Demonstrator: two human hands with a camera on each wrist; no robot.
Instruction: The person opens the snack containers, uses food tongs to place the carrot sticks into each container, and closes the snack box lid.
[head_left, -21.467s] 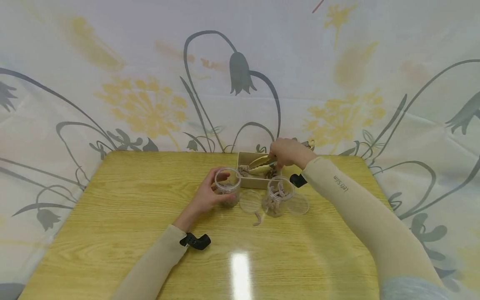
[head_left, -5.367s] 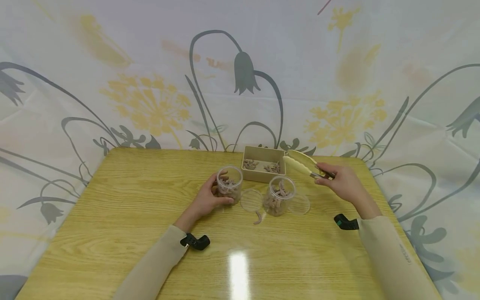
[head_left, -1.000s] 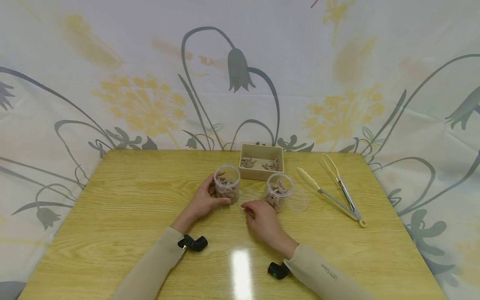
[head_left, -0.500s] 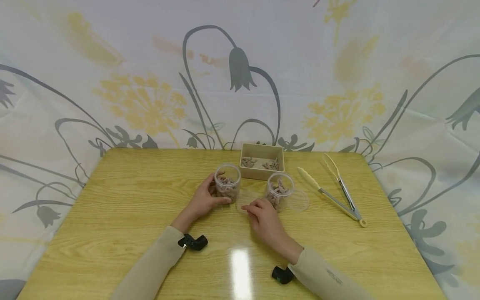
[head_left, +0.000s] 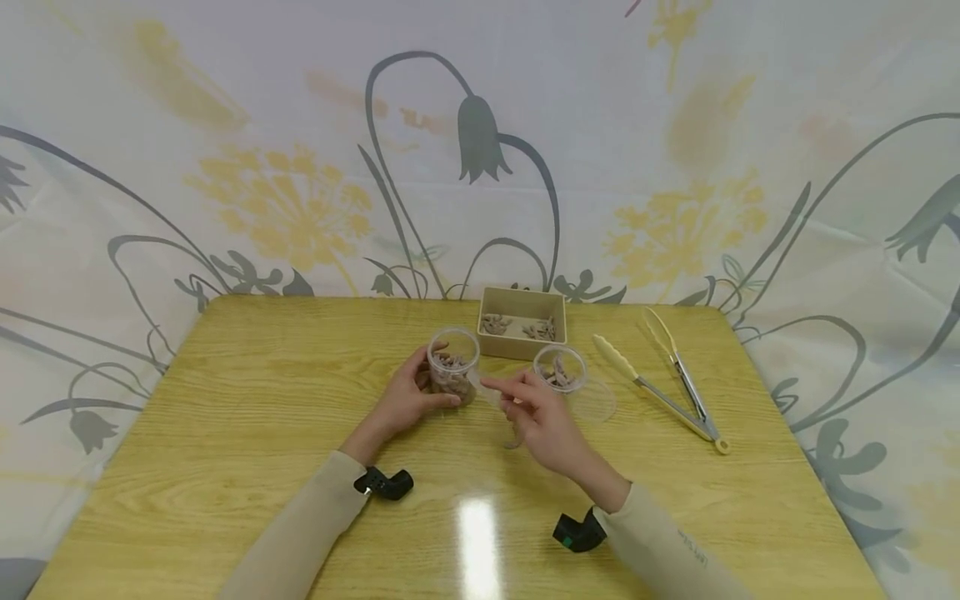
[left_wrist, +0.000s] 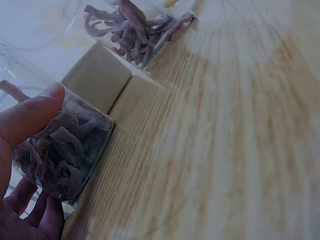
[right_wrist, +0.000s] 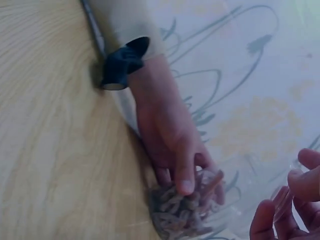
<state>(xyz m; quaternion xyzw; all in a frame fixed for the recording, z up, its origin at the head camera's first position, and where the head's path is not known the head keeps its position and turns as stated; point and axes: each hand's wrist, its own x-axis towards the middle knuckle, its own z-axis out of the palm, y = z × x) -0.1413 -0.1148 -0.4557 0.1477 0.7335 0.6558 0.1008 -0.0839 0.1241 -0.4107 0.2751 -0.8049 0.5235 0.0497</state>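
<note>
My left hand [head_left: 405, 398] grips the left clear jar [head_left: 453, 379] around its side, thumb in front. Brown, twisted strips of what looks like dried food lie in its lower part; its mouth is uncovered. My right hand [head_left: 549, 423] pinches a thin clear disc-shaped lid [right_wrist: 281, 199], raised off the table beside that jar. The lid is faint in the head view. Partly behind my right hand stands a second uncovered clear jar [head_left: 560, 369] holding more strips. One loose strip [head_left: 513, 442] lies on the table below the right hand.
A beige box [head_left: 522, 346] with some strips left in it stands behind the jars. Another clear lid [head_left: 595, 401] lies right of the second jar. Tongs [head_left: 674, 388] with cream tips lie spread on the right of the wooden table [head_left: 300, 358]. A patterned cloth [head_left: 420, 208] hangs behind.
The right hand earlier worked the tongs in the box, then laid them on the right. It has since picked the lid up from between the jars. The left hand keeps holding the jar.
</note>
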